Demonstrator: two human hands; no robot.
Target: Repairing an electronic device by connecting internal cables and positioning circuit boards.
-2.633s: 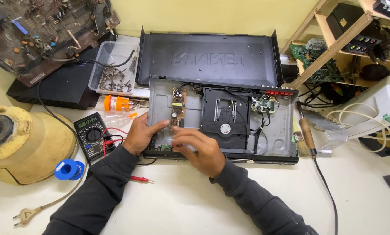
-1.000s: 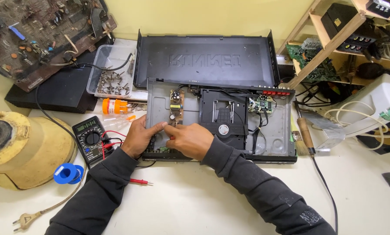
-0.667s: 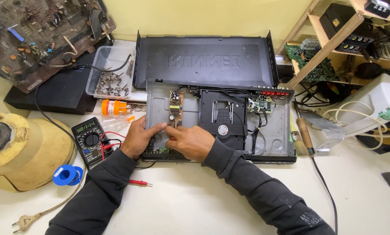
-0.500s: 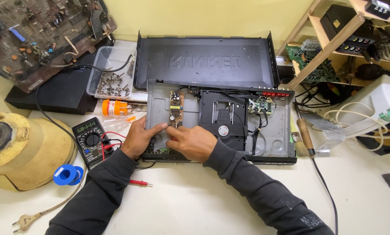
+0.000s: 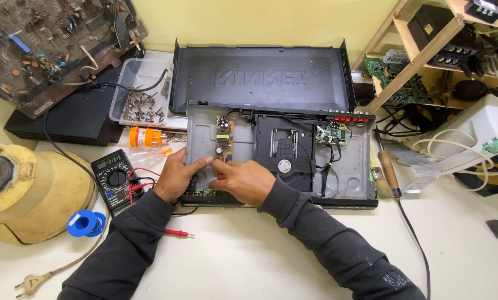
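An open disc player chassis lies on the white bench, with its black lid upside down behind it. Inside are a tan power board, a black disc drive and a small green board. My left hand grips the chassis's front left corner, thumb inside on the metal floor below the power board. My right hand is just beside it at the front edge, fingers pinched on a small red item, most of it hidden by the fingers.
A black multimeter with red leads lies left of my hands, next to a blue spool and a yellow housing. A clear tray of screws, an orange bottle, a soldering iron and a wooden shelf surround the chassis.
My right hand has slid a little left and up along the chassis front, closer to my left thumb. The left hand has stayed on the corner.
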